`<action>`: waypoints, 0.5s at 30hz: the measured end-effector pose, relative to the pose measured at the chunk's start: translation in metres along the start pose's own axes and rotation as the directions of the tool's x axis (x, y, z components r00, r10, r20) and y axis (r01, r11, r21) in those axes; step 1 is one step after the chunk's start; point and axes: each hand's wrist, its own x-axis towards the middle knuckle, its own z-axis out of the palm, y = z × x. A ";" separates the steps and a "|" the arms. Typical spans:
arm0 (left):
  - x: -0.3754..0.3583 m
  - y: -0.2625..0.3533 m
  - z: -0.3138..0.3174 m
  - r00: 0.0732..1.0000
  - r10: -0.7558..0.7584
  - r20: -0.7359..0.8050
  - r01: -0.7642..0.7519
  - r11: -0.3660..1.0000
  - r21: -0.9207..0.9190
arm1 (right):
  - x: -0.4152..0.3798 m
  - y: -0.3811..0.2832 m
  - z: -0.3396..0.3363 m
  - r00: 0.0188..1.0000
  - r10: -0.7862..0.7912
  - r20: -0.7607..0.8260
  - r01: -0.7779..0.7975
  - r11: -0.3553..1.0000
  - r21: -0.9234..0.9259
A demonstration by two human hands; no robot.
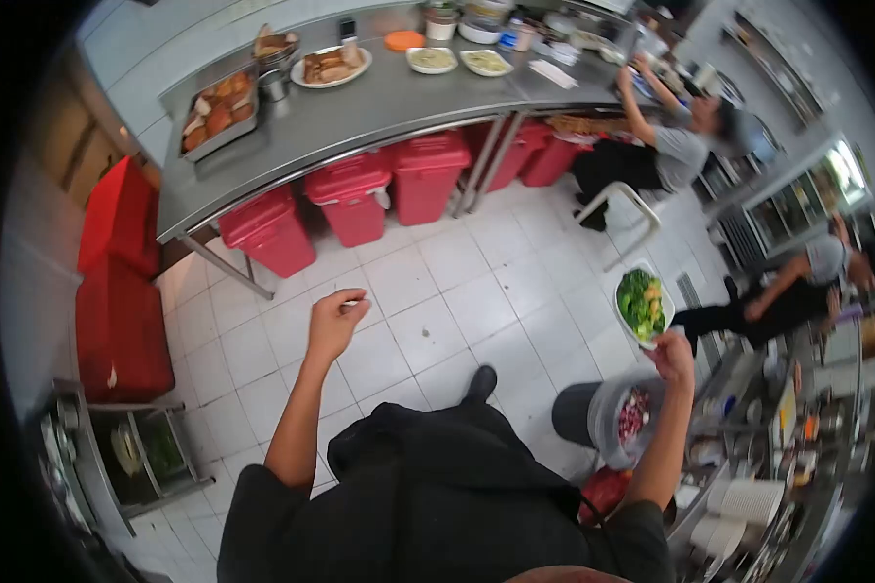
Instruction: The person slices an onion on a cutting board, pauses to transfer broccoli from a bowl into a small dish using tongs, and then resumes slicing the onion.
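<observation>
In my right hand (pixel 673 358), at the right of the head view, is a white bowl (pixel 644 335) gripped by its near rim. Leafy green vegetables (pixel 639 301) with some yellowish pieces fill it. My left hand (pixel 338 319) hovers over the tiled floor at centre left. Its fingers are loosely curled with a small gap to the thumb, and nothing shows in it.
A steel counter (pixel 399 107) spans the back, bearing a tray of browned food (pixel 219 115) and plates. Red lidded bins (pixel 350 197) stand beneath it. One person (pixel 666 146) works at its right end; another (pixel 807 282) is farther right. A grey bin (pixel 576 413) stands below my right hand.
</observation>
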 end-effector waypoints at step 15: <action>-0.015 -0.026 0.011 0.464 -0.366 -0.806 0.631 0.776 0.011 | 0.679 -0.159 0.347 0.700 0.009 0.715 -0.317 0.900 0.299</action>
